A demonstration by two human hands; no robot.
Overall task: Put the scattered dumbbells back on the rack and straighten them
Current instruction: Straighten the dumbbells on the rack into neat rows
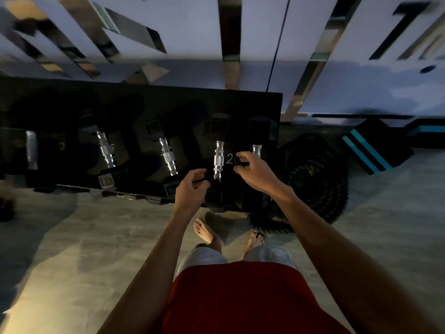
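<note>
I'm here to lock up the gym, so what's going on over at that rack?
A barefoot person stands at the dumbbell rack, both hands at its right end. The left hand is at the near end of the dumbbell by the 20 mark, and the right hand is over the rightmost dumbbell. It is too dark to tell whether either hand grips. Two dumbbells further left lie tilted. A coiled rope lies beside the rack.
</note>
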